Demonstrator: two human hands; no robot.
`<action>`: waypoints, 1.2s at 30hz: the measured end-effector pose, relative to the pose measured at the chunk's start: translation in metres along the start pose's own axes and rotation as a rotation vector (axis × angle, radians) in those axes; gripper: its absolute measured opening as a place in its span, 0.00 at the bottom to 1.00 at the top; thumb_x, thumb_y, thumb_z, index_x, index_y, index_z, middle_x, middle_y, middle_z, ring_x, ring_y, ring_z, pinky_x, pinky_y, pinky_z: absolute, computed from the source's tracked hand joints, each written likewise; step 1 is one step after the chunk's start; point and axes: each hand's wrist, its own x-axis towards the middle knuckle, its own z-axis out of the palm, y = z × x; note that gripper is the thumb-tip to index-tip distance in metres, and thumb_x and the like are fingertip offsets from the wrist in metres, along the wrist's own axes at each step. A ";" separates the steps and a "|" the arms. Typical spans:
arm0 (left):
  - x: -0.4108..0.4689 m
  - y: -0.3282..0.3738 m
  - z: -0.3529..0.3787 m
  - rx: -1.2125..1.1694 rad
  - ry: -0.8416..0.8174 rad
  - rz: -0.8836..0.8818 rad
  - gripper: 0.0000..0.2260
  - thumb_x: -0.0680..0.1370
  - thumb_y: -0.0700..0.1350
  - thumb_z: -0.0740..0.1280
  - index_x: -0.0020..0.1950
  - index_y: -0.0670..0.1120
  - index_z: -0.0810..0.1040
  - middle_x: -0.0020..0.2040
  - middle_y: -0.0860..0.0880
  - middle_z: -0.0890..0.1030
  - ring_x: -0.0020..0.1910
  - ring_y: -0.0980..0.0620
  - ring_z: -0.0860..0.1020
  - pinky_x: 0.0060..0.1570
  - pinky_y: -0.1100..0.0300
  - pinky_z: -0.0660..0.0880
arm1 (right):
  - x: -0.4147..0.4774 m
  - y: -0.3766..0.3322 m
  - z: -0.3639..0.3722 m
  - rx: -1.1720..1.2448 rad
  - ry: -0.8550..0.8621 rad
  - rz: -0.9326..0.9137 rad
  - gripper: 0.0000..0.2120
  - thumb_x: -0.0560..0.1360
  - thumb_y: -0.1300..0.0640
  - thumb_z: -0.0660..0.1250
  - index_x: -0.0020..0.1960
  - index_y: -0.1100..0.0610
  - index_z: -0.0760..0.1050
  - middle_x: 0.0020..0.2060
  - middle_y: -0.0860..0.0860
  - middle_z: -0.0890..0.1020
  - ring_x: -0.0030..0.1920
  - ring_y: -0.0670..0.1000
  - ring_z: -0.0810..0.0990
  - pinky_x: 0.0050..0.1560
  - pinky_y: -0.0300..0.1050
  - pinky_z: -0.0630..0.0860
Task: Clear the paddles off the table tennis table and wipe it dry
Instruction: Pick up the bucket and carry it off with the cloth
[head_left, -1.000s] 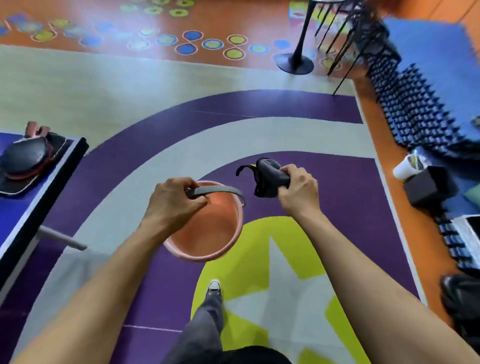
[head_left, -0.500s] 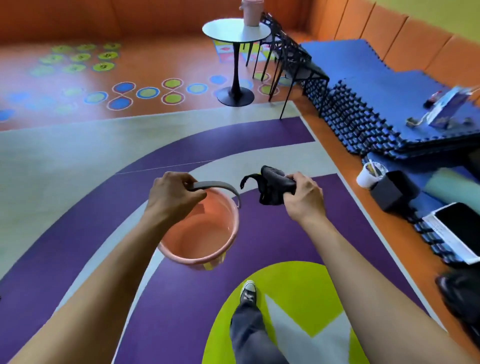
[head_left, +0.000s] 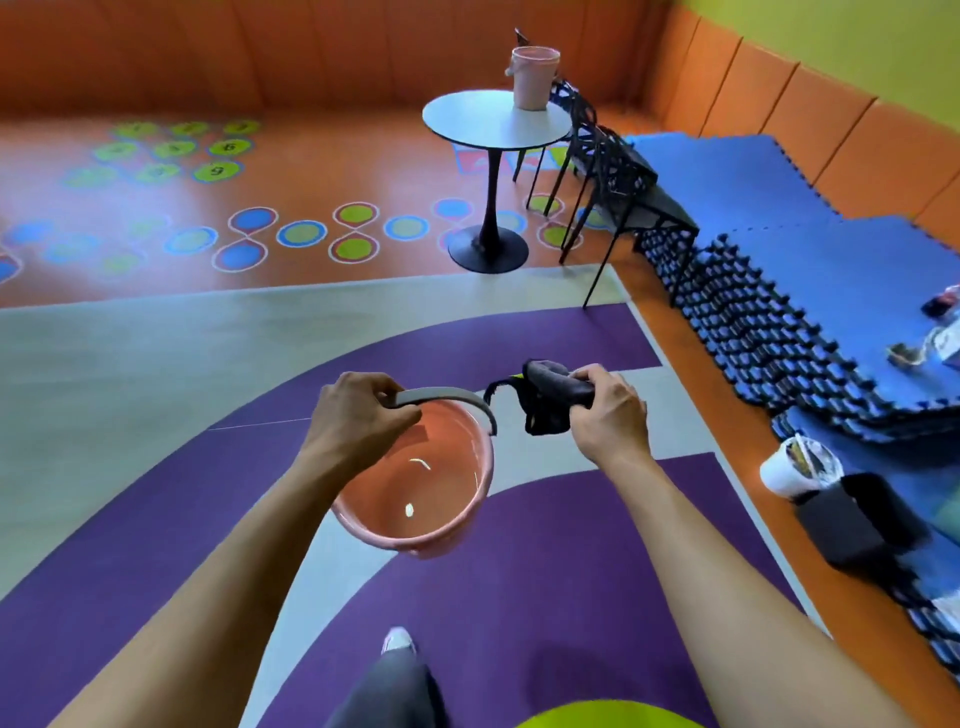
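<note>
My left hand (head_left: 358, 413) grips the grey handle (head_left: 447, 397) of a pink bucket (head_left: 415, 499), which hangs in front of me above the purple floor. A little water glints inside the bucket. My right hand (head_left: 605, 413) holds a dark rolled cloth (head_left: 545, 400) just to the right of the bucket's rim. The table tennis table and the paddles are out of view.
A round white pedestal table (head_left: 493, 122) with a second pink bucket (head_left: 535, 78) stands ahead. Black chairs (head_left: 608, 171) stand beside it. Stacked blue foam mats (head_left: 810, 270) line the right side, with a white cup (head_left: 795, 465) and a black box (head_left: 857, 525) near them.
The view has swung right and up while I walk: the table tennis table with its paddles left the frame, and the round table came closer. Both hands keep their holds.
</note>
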 end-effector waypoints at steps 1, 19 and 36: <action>0.033 0.002 0.002 -0.006 0.001 0.001 0.09 0.72 0.49 0.76 0.49 0.47 0.87 0.41 0.50 0.83 0.44 0.48 0.80 0.44 0.57 0.73 | 0.031 -0.005 0.007 -0.010 0.006 -0.005 0.19 0.72 0.64 0.65 0.61 0.53 0.76 0.52 0.56 0.78 0.55 0.60 0.76 0.58 0.53 0.68; 0.546 0.015 0.034 0.050 -0.109 0.061 0.03 0.70 0.47 0.76 0.39 0.50 0.85 0.33 0.54 0.81 0.39 0.49 0.79 0.39 0.57 0.71 | 0.507 -0.069 0.099 -0.053 0.013 0.097 0.18 0.73 0.61 0.66 0.62 0.52 0.76 0.56 0.55 0.78 0.58 0.61 0.76 0.60 0.55 0.68; 0.980 0.076 0.090 -0.068 0.084 0.079 0.08 0.73 0.50 0.77 0.42 0.46 0.85 0.33 0.47 0.81 0.36 0.44 0.79 0.37 0.50 0.73 | 0.966 -0.102 0.148 0.005 -0.039 0.023 0.18 0.71 0.63 0.66 0.60 0.51 0.77 0.52 0.54 0.78 0.57 0.61 0.76 0.60 0.56 0.71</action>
